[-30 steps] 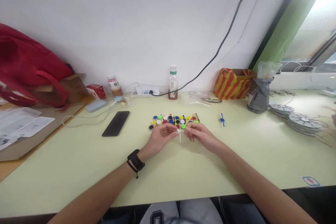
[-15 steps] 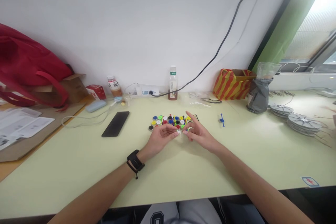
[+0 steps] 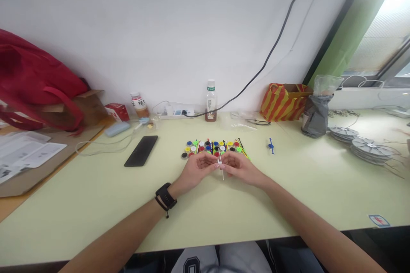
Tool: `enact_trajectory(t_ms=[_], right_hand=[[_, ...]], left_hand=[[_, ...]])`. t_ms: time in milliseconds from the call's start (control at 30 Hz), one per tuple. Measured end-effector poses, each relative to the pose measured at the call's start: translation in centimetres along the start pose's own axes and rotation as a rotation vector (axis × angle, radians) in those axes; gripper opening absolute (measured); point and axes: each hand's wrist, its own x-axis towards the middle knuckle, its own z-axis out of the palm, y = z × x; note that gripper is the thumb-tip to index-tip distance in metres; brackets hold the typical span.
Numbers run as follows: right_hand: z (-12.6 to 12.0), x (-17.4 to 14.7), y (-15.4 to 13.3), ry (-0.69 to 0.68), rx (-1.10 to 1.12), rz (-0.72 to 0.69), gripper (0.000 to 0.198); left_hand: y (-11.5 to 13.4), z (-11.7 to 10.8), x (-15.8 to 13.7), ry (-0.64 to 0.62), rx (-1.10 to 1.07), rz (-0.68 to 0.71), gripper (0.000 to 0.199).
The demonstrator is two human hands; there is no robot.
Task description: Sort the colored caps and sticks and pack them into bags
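My left hand (image 3: 200,167) and my right hand (image 3: 238,166) meet at the table's middle, fingers pinched together. Between their fingertips is a small white plastic piece with a thin white stick (image 3: 223,174) pointing up and down. The fingers hide most of the piece. Just beyond my hands lie rows of small round coloured discs (image 3: 216,143) in blue, green, yellow, red, white and black, with thin coloured sticks among them. Apart on the right lies a blue arrow-shaped piece (image 3: 270,146) with a round hub.
A black phone (image 3: 141,151) lies to the left. Along the wall stand a drink bottle (image 3: 211,102), a power strip (image 3: 177,111), another bottle (image 3: 139,104) and a striped bag (image 3: 282,102). Grey disc stacks (image 3: 371,150) sit at right. A black cable (image 3: 275,47) hangs across the wall.
My right hand has moved left to meet my left hand, and its raised index finger has come down onto the white piece. The thin stick now shows longer and upright.
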Motion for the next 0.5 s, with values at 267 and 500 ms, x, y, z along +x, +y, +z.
enact_trajectory(t_ms=[267,500], right_hand=[[-0.4,0.1,0.3,0.042,-0.019,0.025,0.041],[-1.2,0.4,0.5,0.128,-0.112,-0.089,0.041]], left_hand=[[0.1,0.1,-0.2,-0.02,-0.011,-0.015,0.029],[0.4,0.3,-0.2,-0.015,0.112,-0.021,0.038]])
